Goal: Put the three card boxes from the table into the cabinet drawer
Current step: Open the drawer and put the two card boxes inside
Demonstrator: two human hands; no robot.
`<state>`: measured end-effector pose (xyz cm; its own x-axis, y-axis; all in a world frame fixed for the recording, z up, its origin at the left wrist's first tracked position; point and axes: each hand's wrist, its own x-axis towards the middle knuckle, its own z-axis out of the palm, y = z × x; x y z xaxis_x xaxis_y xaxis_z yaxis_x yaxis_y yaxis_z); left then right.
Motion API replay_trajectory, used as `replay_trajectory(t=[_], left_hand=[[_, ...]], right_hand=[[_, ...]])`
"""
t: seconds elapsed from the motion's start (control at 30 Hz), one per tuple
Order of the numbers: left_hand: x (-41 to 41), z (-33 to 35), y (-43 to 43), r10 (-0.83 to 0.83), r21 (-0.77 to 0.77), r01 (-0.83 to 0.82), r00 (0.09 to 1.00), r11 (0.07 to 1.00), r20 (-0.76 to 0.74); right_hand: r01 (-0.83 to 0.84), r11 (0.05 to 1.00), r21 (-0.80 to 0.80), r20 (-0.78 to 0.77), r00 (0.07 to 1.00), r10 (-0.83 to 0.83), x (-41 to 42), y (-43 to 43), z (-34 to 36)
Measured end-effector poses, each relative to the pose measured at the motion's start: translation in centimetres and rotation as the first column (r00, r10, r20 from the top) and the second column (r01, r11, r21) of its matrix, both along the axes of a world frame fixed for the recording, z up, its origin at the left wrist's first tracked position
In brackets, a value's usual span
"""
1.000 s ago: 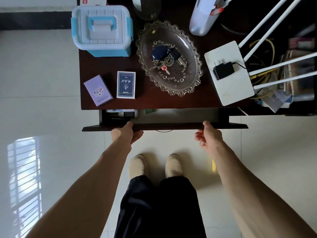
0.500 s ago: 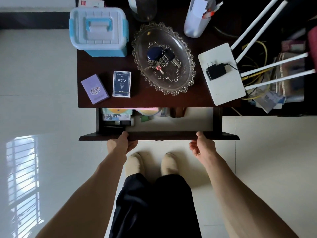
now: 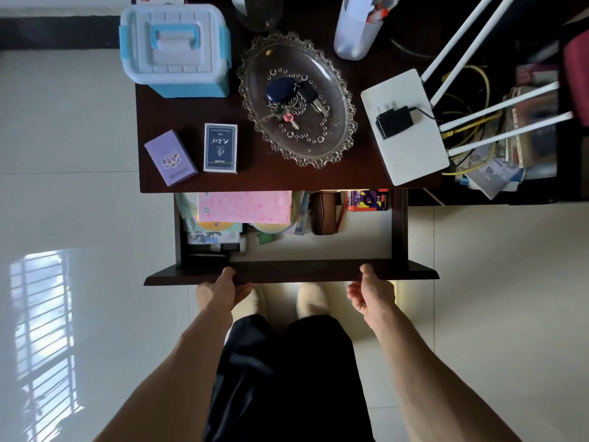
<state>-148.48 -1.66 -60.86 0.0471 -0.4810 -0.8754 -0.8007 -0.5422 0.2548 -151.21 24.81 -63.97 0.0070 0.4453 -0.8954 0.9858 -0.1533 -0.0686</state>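
Note:
Two card boxes lie at the front left of the dark table [image 3: 318, 180]: a purple card box [image 3: 170, 157] and, right of it, a dark blue card box [image 3: 220, 147]. I cannot pick out a third card box on the tabletop. Below the table edge the cabinet drawer [image 3: 287, 272] stands pulled out. My left hand [image 3: 220, 291] grips the drawer's front panel left of centre, thumb on top. My right hand [image 3: 371, 291] holds the same panel further right, thumb on its top edge and fingers curled underneath.
On the table are a blue-and-white storage box [image 3: 175, 46], a glass dish [image 3: 334, 145] with keys, a white holder [image 3: 357, 27] and a white router [image 3: 411, 154]. In the drawer lie a pink pad [image 3: 245, 205], a brown case [image 3: 323, 215] and a red box [image 3: 366, 200]; its front right floor shows bare.
Both hands have pulled the drawer out toward me. Much more of its inside and contents shows now. The card boxes have not moved.

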Motion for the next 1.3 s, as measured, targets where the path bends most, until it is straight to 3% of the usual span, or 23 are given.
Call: replay_trajectory(t=[0.63, 0.73, 0.83, 0.93, 1.03, 1.1, 1.17, 1.2, 1.3], left_hand=[[6.8, -0.8, 0.6, 0.031, 0.065, -0.036, 0.997, 0.997, 0.076], [7.3, -1.4, 0.5, 0.031, 0.070, -0.036, 0.997, 0.997, 0.067], [7.6, -1.4, -0.2, -0.010, 0.134, -0.003, 0.995, 0.991, 0.096], [6.9, -0.4, -2.1, -0.269, 0.287, 0.212, 0.947, 0.934, 0.176], [4.2, 1.5, -4.9, -0.545, 0.388, 0.457, 0.824, 0.800, 0.154], [1.5, 2.5, -6.6, -0.794, 0.310, 0.734, 0.589, 0.604, 0.151], [-1.6, 3.6, -8.4, -0.912, 0.128, 0.912, 0.364, 0.390, 0.188], [-3.2, 4.1, -9.1, -0.922, 0.039, 0.939, 0.328, 0.343, 0.205], [-7.7, 4.6, -11.1, -0.908, -0.183, 0.936, 0.339, 0.299, 0.248]], right_hand=[[0.008, 1.000, -0.023, 0.148, 0.989, -0.004, 6.8, 1.6, -0.9], [-0.036, 0.999, -0.027, 0.149, 0.988, 0.039, 6.7, 1.5, -0.4], [-0.200, 0.976, -0.085, 0.170, 0.962, 0.212, 6.5, 0.8, 0.6], [-0.488, 0.843, -0.227, 0.155, 0.836, 0.526, 5.9, -0.7, 2.5], [-0.731, 0.616, -0.294, -0.028, 0.651, 0.759, 3.7, -3.4, 3.9], [-0.820, 0.534, -0.206, -0.177, 0.568, 0.804, 1.1, -5.7, 4.3], [-0.902, 0.429, -0.046, -0.287, 0.423, 0.859, -2.2, -8.8, 5.1], [-0.930, 0.365, 0.042, -0.343, 0.329, 0.880, -3.9, -10.4, 5.6], [-0.932, 0.245, 0.266, -0.447, 0.106, 0.888, -9.1, -15.1, 6.5]])
